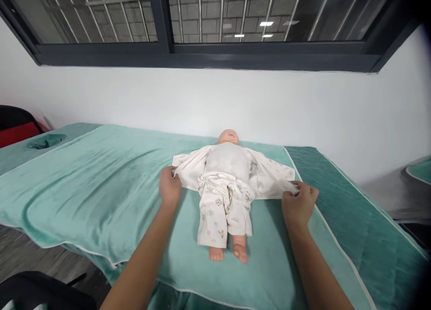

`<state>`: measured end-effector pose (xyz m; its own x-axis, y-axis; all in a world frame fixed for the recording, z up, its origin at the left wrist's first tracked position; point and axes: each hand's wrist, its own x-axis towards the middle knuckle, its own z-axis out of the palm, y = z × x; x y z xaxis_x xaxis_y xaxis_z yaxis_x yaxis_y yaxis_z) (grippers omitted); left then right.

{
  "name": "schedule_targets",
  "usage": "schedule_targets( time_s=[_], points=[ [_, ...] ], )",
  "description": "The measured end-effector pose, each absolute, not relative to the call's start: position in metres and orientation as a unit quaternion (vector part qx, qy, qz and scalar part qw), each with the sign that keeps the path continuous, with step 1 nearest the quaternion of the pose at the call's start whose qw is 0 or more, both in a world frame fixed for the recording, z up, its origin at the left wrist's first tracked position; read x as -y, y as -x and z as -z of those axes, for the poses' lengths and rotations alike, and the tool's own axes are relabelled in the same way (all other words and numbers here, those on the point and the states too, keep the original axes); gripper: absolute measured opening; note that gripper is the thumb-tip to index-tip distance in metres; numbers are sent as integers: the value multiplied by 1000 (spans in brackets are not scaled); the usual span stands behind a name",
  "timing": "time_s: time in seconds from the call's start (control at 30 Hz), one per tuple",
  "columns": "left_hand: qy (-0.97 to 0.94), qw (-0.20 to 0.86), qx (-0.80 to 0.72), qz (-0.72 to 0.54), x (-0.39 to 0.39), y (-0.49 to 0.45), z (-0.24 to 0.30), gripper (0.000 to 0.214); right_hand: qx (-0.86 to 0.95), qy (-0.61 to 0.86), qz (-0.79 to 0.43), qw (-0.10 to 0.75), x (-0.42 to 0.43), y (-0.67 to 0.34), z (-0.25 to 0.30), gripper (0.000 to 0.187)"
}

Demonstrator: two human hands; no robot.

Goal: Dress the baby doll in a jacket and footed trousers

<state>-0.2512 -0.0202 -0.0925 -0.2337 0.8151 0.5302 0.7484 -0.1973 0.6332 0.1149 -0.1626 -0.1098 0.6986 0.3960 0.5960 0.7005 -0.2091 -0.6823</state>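
Shirt [269,177] of white cloth is spread wide open on both sides of a doll [227,157], which is laid on its back on a green blanket [101,175], with its head [228,136] at the far end, near the white wall [134,94], and its bare feet [216,254] at the near end. The left edge of the shirt is pinched by the thumb and fingers of the left hand [170,185], and the right edge, by its low corner, is pinched by the right hand [299,203]. The doll's pale middle is seen between the two flaps, and the pants [217,213], dotted with little pictures, are bunched at the waist. The shirt looks thin, soft and very light, so it should be bent easily, but it could be creased if it is pulled hard. It is best held by its edges and low corners, with just the fingertips. The doll looks heavier and firmer, so it would best be held under the back and head. How soft its middle is cannot be told.
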Motion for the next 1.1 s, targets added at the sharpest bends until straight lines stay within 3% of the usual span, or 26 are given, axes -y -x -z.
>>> schedule_targets(
  time_s=[0.1,0.17,0.33,0.63,0.7,0.8,0.93,1.1],
  points=[
    [-711,-82,-567,-407,33,238,89,24,459,717,232,471,163,-95,104,25],
    [-801,-101,-491,-328,41,228,86,18,576,665,207,428,161,-81,101,22],
    [-889,-13,-400,-223,52,216,83,21,746,608,65,265,155,-62,99,21],
    [-846,108,-465,-237,56,217,86,24,701,675,49,224,160,-63,100,28],
    [-834,122,-474,-253,56,217,86,24,697,670,24,253,161,-63,99,28],
    [-808,164,-481,-298,55,217,86,26,685,624,-39,374,163,-63,95,24],
    [-673,399,-449,-432,54,218,82,27,637,559,-152,510,162,-60,91,18],
    [-632,555,-364,-401,58,220,71,31,577,507,-278,576,155,-56,91,13]
  ],
)
